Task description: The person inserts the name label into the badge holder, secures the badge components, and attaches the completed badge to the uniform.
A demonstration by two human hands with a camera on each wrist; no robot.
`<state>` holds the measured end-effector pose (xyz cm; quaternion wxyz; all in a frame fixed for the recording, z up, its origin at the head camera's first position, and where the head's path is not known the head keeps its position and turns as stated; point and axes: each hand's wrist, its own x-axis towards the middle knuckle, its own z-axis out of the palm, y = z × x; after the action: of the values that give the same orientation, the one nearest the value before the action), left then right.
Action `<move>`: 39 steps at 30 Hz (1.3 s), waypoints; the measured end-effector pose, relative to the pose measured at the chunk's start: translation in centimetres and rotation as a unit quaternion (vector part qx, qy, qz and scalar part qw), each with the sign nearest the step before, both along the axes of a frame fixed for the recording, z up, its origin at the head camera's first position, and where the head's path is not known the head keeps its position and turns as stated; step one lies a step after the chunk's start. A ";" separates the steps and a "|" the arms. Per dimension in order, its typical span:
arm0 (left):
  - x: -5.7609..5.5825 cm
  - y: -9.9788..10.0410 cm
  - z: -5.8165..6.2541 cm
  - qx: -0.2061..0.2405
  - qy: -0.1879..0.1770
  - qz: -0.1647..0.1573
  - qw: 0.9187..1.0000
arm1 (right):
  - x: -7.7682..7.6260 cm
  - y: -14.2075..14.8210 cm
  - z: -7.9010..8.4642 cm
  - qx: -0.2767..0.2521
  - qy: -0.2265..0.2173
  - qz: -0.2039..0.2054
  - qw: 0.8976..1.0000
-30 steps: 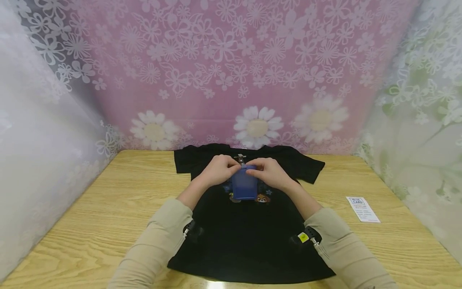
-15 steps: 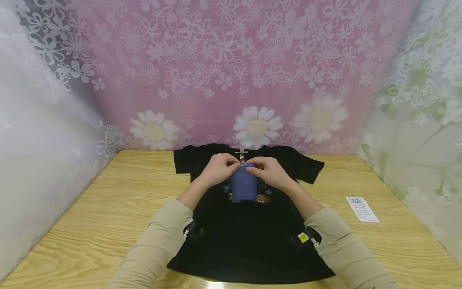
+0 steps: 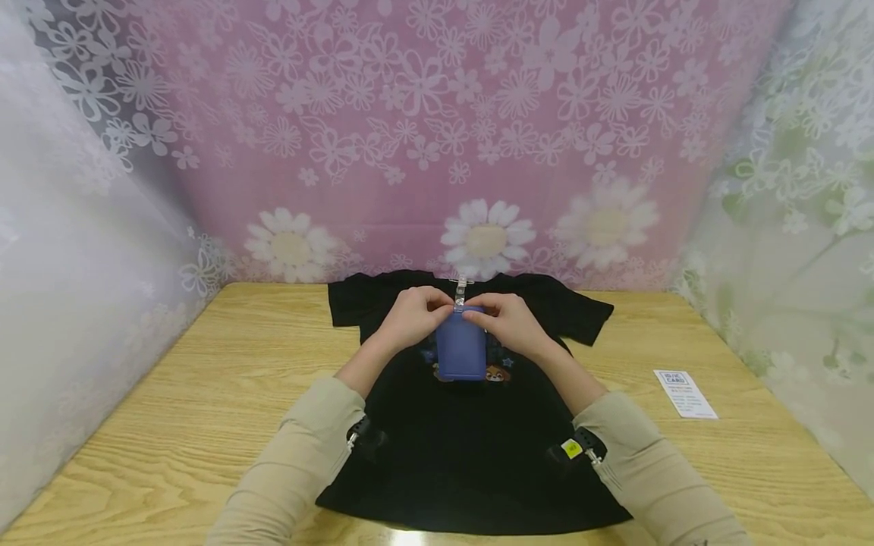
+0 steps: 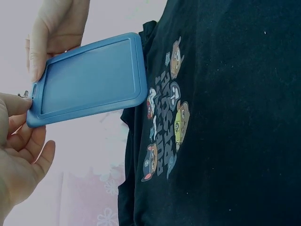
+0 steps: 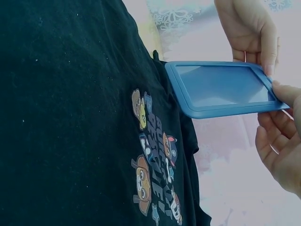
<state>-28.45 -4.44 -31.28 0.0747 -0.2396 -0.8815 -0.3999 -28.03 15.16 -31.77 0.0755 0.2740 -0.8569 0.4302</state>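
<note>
A blue badge holder (image 3: 462, 349) is held up over the black T-shirt (image 3: 471, 455), its clear window facing me. My left hand (image 3: 413, 317) pinches its top left corner between thumb and fingers. At the top right corner, my right hand (image 3: 508, 322) pinches it the same way. Between the two hands a clear strap with a metal clip (image 3: 460, 290) sticks up from the slot. The left wrist view shows the holder's frame (image 4: 89, 110) with bare space behind the window. In the right wrist view, its lower edge (image 5: 176, 89) overlaps the shirt near the cartoon print (image 5: 143, 183).
A white printed card (image 3: 685, 394) lies on the wooden table (image 3: 205, 409) to the right of the shirt. Flowered curtains (image 3: 437, 152) stand behind and at both sides. The shirt lies spread flat with its sleeves toward the back.
The badge holder has tilted so its face shows more fully. Its strap and clip now stand higher above the hands. Both hands have kept their grip and barely moved.
</note>
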 end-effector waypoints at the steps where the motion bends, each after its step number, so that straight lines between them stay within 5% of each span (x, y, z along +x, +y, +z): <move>1: 0.0 0.0 0.0 0.002 0.000 0.000 1.000 | 0.0 0.0 0.0 0.000 0.001 -0.001 1.000; 31: 0.1 0.3 0.0 0.044 -0.016 -0.006 0.999 | 0.1 -0.5 -0.1 -0.014 0.012 -0.016 1.000; 39: 0.4 0.6 0.3 0.032 0.045 0.021 0.998 | 0.1 -0.7 -0.2 0.007 0.067 -0.048 0.997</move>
<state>-28.06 -3.85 -30.94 0.1299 -0.2362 -0.8687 -0.4155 -27.88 14.43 -31.92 0.1512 0.2607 -0.8650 0.4011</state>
